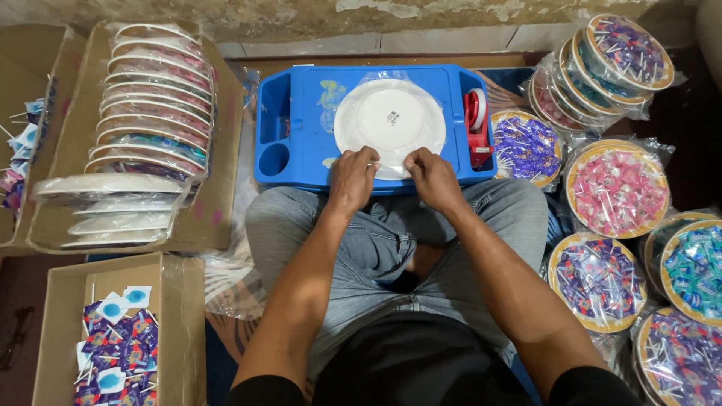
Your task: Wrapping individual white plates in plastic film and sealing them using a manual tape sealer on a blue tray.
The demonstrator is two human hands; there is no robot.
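Two hands, left hand point(352, 179), right hand point(434, 179), each grip pinched on wrapped white plate's point(389, 120) near edge

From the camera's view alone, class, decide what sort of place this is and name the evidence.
Probably a home packing spot on the floor. The left hand and right hand work a wrapped white plate on a blue lap tray, with filled candy plates and a stocked cardboard box around.
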